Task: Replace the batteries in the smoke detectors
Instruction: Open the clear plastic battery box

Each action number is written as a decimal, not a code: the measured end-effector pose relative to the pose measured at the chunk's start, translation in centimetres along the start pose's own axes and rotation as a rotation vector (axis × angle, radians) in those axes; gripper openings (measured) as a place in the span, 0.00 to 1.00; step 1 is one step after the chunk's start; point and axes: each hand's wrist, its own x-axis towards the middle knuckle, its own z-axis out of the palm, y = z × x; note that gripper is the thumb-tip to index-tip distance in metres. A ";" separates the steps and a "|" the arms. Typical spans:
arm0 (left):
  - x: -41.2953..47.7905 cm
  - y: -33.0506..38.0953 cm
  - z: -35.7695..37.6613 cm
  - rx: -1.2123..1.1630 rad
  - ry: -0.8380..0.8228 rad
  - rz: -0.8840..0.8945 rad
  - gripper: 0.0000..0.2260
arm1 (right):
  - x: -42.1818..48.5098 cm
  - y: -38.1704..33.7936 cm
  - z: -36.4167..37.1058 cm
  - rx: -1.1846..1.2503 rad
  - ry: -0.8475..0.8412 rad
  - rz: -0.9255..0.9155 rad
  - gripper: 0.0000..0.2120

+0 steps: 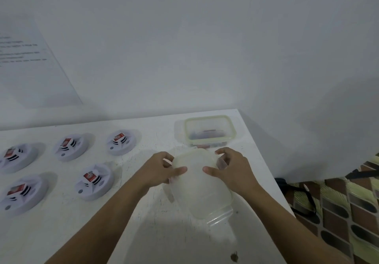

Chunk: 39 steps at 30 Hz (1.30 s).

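Smoke detectors (121,141), five of them, lie in two rows on the 9 o'clock side of a white worktop (143,222). Each is topped by a red-labelled block (90,176) that looks like a battery. Toward 3 o'clock a person works on a cloudy plastic tub (205,194). The left hand (164,169) clamps the tub's 9 o'clock edge, thumb laid across the lid (194,161) and fingers curled round a side flap. The right hand (229,170) grips the 3 o'clock edge the same way, fingers hooked over the opposite flap (222,163). The tub seems tipped toward the camera, and whether its base touches the worktop cannot be told. Its contents cannot be made out through the wall either. Just beyond it at 12 o'clock sits a second box (208,117) with a green-rimmed top, holding red and blue items too blurred to name.

The step in hand appears to be working the tub's clips, probably to get at or put away batteries. Done well, it calls for setting the tub flat first and pressing down on the lid with both thumbs. The fingertips then swing each flap outward, one side and then the other, so the lid does not spring and scatter whatever is inside. The worktop's edge runs close at 3 o'clock, above a patterned floor (338,212), so nudging the tub toward 9 o'clock would be the safer course. No detector is being touched.
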 end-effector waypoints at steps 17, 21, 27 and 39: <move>-2.3 -2.8 2.1 -0.167 0.156 0.035 0.22 | 1.3 -2.6 1.1 -0.443 -0.113 -0.337 0.26; -2.5 -2.2 2.2 -0.177 0.176 0.089 0.19 | -1.0 -3.0 -0.1 -0.633 -0.286 -0.345 0.52; -2.3 -2.1 1.6 -0.119 0.208 0.063 0.16 | -1.2 -2.1 0.3 -0.715 -0.303 -0.413 0.59; -3.0 -1.2 -0.1 -0.093 0.142 0.092 0.07 | -1.2 -1.5 0.4 -0.596 -0.317 -0.484 0.53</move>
